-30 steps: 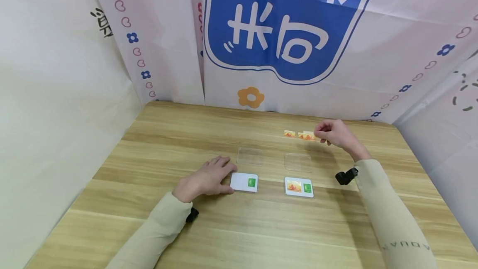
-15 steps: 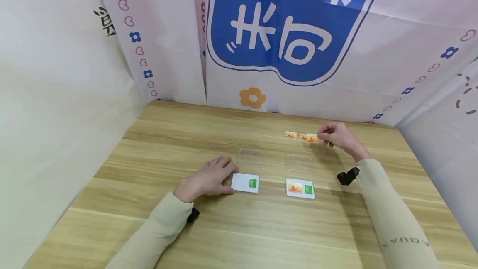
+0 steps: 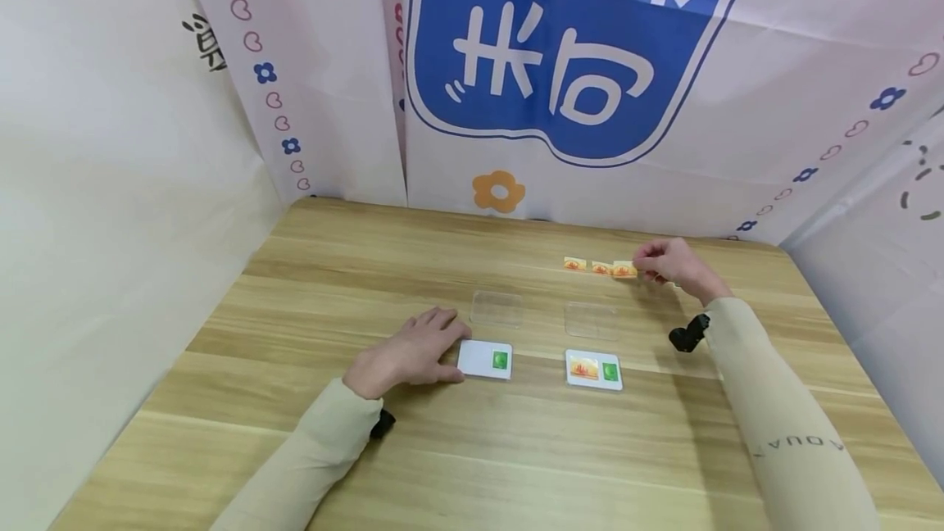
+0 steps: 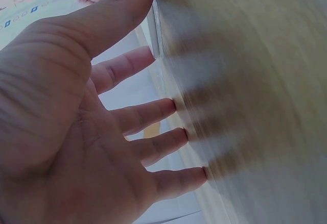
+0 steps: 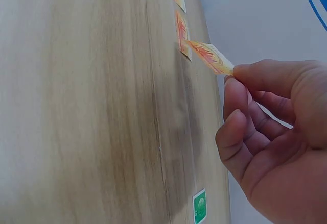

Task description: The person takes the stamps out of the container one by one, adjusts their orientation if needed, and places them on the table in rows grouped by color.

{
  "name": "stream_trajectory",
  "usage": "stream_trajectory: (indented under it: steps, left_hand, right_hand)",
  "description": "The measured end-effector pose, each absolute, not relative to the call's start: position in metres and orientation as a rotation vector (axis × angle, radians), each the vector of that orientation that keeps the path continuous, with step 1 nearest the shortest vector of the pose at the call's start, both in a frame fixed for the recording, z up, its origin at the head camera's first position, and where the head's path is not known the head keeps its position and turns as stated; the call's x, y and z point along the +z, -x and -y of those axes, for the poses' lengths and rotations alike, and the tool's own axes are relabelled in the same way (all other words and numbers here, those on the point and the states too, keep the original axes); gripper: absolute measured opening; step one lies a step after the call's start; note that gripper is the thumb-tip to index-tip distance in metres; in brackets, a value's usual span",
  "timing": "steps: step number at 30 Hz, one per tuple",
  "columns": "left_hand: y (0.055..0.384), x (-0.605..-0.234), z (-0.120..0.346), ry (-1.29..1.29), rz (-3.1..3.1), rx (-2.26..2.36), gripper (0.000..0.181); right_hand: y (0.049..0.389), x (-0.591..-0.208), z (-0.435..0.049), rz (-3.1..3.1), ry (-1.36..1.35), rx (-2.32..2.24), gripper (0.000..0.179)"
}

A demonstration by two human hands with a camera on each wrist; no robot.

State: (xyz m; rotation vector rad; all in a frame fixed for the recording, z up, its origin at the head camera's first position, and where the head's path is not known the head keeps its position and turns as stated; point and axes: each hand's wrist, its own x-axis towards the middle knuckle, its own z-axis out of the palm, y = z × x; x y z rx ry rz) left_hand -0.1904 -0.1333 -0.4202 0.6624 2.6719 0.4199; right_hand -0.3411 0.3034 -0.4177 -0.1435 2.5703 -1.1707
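Bench [image 3: 472, 465]: wood-grained.
Left hand [image 3: 413, 351]: grip released, fingers spread, fingertips on bench and against left card's edge.
Right hand [image 3: 674, 265]: grip pinching held sticker [image 5: 208, 58], orange, off the bench toward its far edge.
Left card [image 3: 479, 358]: white, bearing green sticker [image 3: 500, 360].
Right card [image 3: 610, 359]: white, bearing orange sticker [image 3: 584, 367] and green one.
Left cover [image 3: 496, 309], right cover [image 3: 591, 321]: clear, beyond cards.
Loose stickers [image 3: 574, 264] [image 3: 601, 268]: two orange, near held sticker.

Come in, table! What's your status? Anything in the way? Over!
Right grip pinching orange-and-yellow picture slip, tilted. Left grip at left end of white card bearing green picture. Nothing seen blocking either.
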Motion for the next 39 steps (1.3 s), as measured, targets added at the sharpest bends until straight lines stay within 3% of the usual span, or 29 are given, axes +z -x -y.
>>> stream_trajectory:
  steps: [8,25,39]
  left_hand:
    - [0.191,-0.420,0.133,-0.671,-2.676,0.405,0.056]
    - [0.190,-0.421,0.134,-0.678,-2.667,0.403,0.056]
    - [0.191,-0.423,0.135,-0.676,-2.673,0.399,0.057]
  right_hand:
    - [0.343,-0.417,-0.309,-2.549,0.137,-1.162,0.030]
    - [0.350,-0.425,-0.311,-2.587,0.129,-1.035,0.019]
    - [0.353,-0.429,-0.304,-2.580,0.152,-1.014,0.021]
